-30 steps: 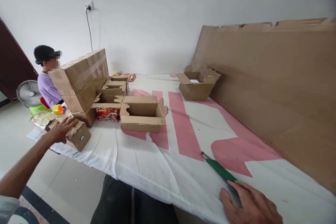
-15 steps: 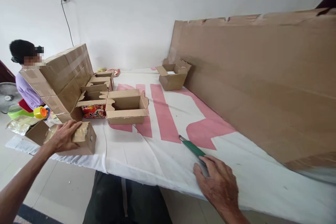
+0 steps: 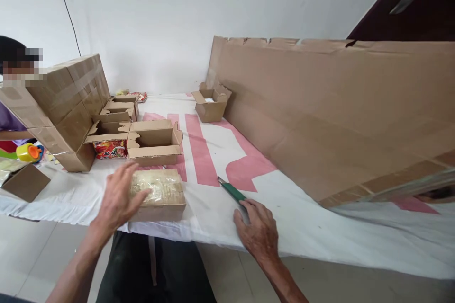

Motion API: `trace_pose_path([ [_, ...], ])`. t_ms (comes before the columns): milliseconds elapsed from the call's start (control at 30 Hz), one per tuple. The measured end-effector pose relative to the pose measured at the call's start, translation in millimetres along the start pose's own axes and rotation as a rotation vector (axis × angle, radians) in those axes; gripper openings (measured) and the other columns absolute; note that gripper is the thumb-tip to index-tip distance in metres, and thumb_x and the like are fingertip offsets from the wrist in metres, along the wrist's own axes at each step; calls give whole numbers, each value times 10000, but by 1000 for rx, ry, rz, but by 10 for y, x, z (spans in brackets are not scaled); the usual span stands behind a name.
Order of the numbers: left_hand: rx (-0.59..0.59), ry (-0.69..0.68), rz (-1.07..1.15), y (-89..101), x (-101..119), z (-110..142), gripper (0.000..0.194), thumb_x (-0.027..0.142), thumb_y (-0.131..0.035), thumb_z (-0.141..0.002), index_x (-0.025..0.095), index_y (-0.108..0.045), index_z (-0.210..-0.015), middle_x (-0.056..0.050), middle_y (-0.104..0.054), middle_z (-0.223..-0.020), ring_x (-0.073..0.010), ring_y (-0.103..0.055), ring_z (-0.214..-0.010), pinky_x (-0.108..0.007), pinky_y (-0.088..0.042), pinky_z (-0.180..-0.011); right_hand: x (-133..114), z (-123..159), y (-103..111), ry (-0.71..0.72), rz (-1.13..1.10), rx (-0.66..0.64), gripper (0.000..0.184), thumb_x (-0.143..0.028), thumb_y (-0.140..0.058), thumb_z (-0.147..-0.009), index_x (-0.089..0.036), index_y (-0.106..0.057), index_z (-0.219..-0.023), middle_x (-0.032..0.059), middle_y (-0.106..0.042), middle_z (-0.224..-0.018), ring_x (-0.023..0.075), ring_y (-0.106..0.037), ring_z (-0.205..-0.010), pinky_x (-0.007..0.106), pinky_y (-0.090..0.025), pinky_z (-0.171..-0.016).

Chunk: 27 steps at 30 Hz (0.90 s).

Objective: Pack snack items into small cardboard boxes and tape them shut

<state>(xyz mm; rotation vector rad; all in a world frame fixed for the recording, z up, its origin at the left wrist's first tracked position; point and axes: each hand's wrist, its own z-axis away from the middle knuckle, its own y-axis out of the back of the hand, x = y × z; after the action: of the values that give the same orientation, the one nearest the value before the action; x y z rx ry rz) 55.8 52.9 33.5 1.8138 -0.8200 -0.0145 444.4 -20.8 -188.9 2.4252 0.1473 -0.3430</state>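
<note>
A taped cardboard box lies near the front edge of the table. At its left end is my left hand, fingers spread and thumb over the taped top; it is not wrapped round the box. To the right, my right hand is closed round a green utility knife, low over the cloth. The knife's metal tip points away from me and to the left. Just behind the taped box stands an open cardboard box, beside another open box with a red noodle packet at its front.
Stacked taped boxes stand at the left, near a person in purple. A tape roll and another box are at the left edge. A large cardboard sheet leans on the right; a small open box stands against it.
The taped box has moved right along the front edge, and my left hand has gone from its top to its left end. My right hand still holds the knife. The view has turned right.
</note>
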Motion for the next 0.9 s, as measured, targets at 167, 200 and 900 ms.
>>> trace_pose_path([
  [167,104,354,341,234,-631,204,484,627,-652,-937,221,-741,-1185,-147,-706,-1425,-354,-660,-1318,-488,-561,-1064,-5,1,13,-3,8,-25,244,-298,-565,-1000,-154,-711,-1132,168,-726,-1159,326,-636,-1071,449,-491,-929],
  [200,87,390,442,211,-700,236,508,657,-675,-912,212,-753,-1146,-152,-717,-1416,-356,-669,-1307,-471,-571,-1051,-3,1,14,7,18,-24,245,-299,-562,-1001,-153,-708,-1133,169,-729,-1157,327,-640,-1069,449,-497,-927],
  [900,13,420,913,-5,-706,269,389,523,-886,-781,190,-756,-934,-176,-704,-1462,-340,-746,-1200,-444,-598,-1032,41,14,-3,-54,1,-75,340,-371,-547,-993,-165,-672,-1233,192,-701,-1206,363,-630,-1146,512,-511,-962],
])
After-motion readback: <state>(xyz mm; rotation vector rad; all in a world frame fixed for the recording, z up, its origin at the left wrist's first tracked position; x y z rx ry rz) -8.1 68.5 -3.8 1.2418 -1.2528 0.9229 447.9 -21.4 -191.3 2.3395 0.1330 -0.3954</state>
